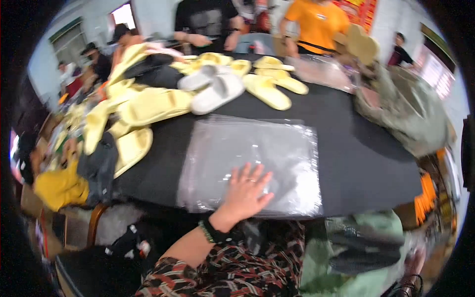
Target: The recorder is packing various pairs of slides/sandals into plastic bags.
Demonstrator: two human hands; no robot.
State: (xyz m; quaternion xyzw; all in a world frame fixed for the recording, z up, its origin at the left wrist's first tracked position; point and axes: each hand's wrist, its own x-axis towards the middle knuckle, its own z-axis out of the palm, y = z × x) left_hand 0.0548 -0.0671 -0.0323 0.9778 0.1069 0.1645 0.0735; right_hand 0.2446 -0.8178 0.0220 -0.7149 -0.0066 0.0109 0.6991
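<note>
My left hand point(245, 194) lies flat, fingers spread, on a stack of clear plastic bags point(292, 153) at the near edge of the black table point(346, 148). A dark band and a beaded bracelet circle its wrist. Low on the right, a pale green sack or cloth point(316, 262) with dark, shiny material point(366, 252) over it sits beside my lap. Past it, a blurred skin-coloured shape point(415, 261) looks like my right hand or forearm, its fingers not readable. Beyond the bags lie white slippers point(217, 96) and yellow slippers point(269, 91).
More yellow slippers point(153, 106) and dark grey cloth or footwear point(101, 166) pile up at the left. A grey-green sack point(410, 109) leans on the right side. Two people, in black point(205, 22) and orange point(316, 24), stand across the table. Clear plastic packaging point(321, 72) lies far right.
</note>
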